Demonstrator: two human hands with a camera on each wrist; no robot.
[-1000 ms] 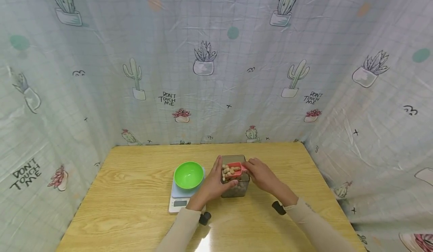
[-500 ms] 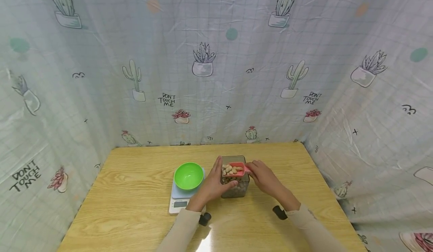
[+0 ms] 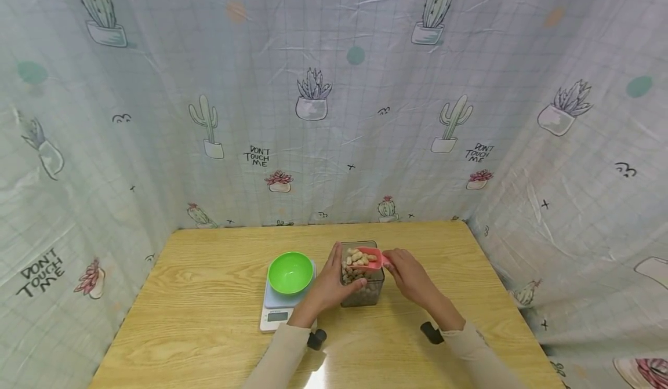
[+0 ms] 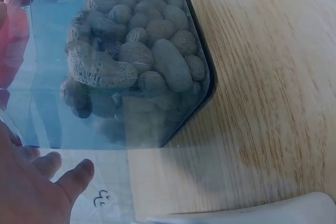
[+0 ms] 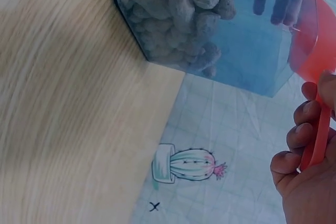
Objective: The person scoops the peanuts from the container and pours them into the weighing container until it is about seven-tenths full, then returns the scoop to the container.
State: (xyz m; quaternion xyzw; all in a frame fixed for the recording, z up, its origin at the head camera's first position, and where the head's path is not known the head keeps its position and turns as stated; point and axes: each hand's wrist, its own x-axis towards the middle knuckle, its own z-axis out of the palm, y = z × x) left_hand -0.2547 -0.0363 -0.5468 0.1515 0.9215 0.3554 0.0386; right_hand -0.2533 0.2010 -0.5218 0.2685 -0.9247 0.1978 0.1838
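A clear, grey-tinted square container (image 3: pixel 360 298) stands on the table, partly filled with peanuts in their shells (image 4: pixel 139 51). My left hand (image 3: pixel 331 282) holds it by the left side, thumb at the front rim and fingers along the wall. My right hand (image 3: pixel 409 273) grips the handle of a red scoop (image 3: pixel 376 260), its fingers curled round that handle in the right wrist view. Heaped with peanuts, the scoop is at the container's mouth, near the right rim. Through the clear wall in the right wrist view, left fingers (image 5: pixel 286 3) show on the far side.
Left of the container, a green bowl (image 3: pixel 291 273) sits on a white kitchen scale (image 3: pixel 276 318) with a small display. The wooden table (image 3: pixel 209 284) ends at a cactus-printed curtain (image 3: pixel 334 145) at the back and sides.
The loaded scoop has risen in the container's mouth and moved slightly right, with my right hand shifting right too. My left hand stays on the container.
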